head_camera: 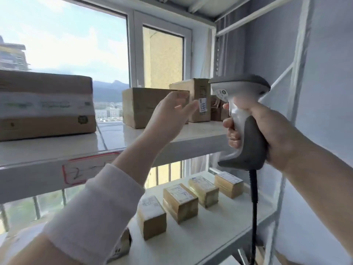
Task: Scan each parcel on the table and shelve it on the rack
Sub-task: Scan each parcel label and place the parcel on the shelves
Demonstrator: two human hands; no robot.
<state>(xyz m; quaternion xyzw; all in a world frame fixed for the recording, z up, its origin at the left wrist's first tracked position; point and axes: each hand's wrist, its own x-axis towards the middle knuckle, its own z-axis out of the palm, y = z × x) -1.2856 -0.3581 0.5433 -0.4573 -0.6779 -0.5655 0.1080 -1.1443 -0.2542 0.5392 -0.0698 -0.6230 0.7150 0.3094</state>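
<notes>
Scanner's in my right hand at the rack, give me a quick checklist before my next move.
1. Right hand grips the scanner: ok.
2. Left hand free, fingers straight, holding nothing: ok.
3. Tall labelled box stands upright on the upper shelf: ok.
4. That box scanned: cannot tell.
5. Cable clear of the small parcels below: cannot tell.

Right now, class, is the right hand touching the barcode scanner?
Touching. The head view shows the right hand gripping the barcode scanner, fingers curled round its handle.
</notes>
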